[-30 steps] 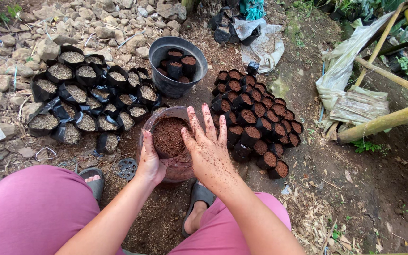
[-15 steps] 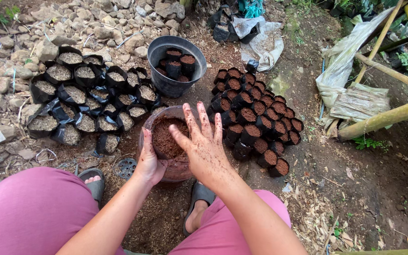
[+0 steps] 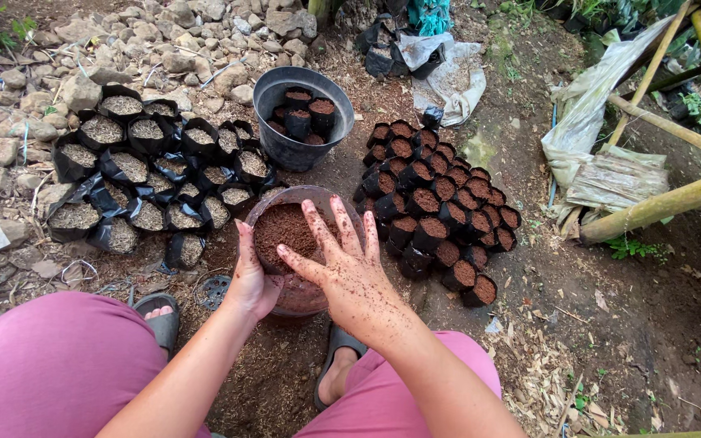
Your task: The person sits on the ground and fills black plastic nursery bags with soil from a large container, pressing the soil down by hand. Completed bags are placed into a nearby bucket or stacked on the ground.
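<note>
Soil-filled container [image 3: 285, 235] sits on the ground between the knees, near side hidden. Left hand [image 3: 251, 284] grips its wall, fingers mostly concealed. Right hand [image 3: 350, 272] hovers above, fingers spread, empty.

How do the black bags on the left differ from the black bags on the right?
The left group of bags holds a pale, greyish fill; the right group of bags holds dark reddish-brown soil. The left bags look larger and slumped, with creased rims; the right ones look smaller, upright and tightly packed. The left group sits beside the stones; the right group sits on bare soil. Both are black, open-topped and filled.
</note>
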